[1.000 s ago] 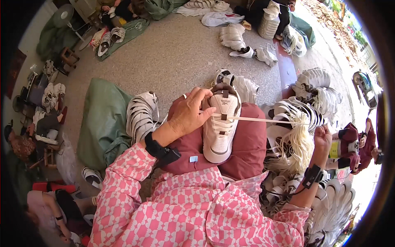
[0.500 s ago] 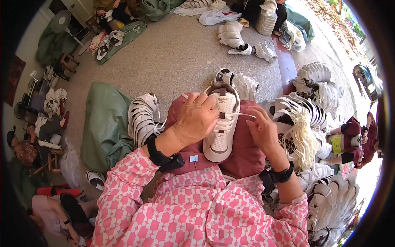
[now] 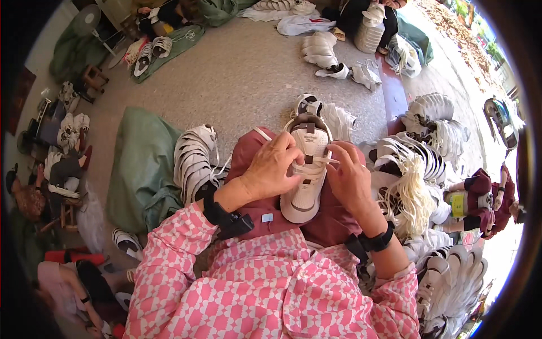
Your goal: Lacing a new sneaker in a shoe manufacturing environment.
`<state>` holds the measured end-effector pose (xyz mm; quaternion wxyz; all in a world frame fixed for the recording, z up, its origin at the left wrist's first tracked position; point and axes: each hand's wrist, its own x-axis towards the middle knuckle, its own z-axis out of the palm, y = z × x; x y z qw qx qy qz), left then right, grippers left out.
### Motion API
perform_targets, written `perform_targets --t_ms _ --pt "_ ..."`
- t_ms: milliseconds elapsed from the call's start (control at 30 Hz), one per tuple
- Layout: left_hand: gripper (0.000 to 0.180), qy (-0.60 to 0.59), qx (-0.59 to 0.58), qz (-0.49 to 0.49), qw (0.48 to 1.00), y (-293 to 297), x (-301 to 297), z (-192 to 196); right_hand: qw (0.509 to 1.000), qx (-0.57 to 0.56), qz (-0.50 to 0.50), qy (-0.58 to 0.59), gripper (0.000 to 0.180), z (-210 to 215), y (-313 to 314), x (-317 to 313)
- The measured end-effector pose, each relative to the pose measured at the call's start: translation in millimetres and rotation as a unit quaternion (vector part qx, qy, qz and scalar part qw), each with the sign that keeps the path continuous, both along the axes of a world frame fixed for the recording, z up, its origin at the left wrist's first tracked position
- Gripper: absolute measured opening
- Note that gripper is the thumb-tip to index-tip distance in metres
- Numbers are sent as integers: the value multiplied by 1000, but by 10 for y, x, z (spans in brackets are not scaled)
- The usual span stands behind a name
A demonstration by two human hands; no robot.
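Note:
A white and beige sneaker [image 3: 300, 206] lies on my lap, toe toward me, with its tongue [image 3: 310, 141] raised. A flat whitish shoelace [image 3: 309, 168] runs across its throat. My left hand [image 3: 272, 171] curls round the sneaker's left side, thumb and fingers at the eyelet edge; its inner fingers are partly hidden. On the other side, my right hand [image 3: 349, 175] pinches the shoelace close to the right eyelets.
Stacked shoe uppers [image 3: 195, 161] stand left of my knees beside a green cloth [image 3: 141, 164]. To my right are more uppers [image 3: 432, 107], a hank of laces [image 3: 415, 195] and a pile of shoes [image 3: 454, 282]. Other people sit around, one at the lower left [image 3: 68, 288].
My right hand has moved in from the right, close to the sneaker's edge. My left hand has shifted slightly down and off the tongue, and more lace lies across the throat.

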<state>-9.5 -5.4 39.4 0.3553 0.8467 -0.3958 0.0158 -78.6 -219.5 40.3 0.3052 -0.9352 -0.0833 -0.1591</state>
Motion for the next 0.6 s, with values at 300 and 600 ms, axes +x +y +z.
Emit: perform_targets --t_ms 300,600 --pt "25 449 -188 -78 870 135 148 122 997 -75 30 17 40 13 71 119" --pt "13 193 -234 -108 947 332 52 809 997 -6 78 -22 38 218 123 52"
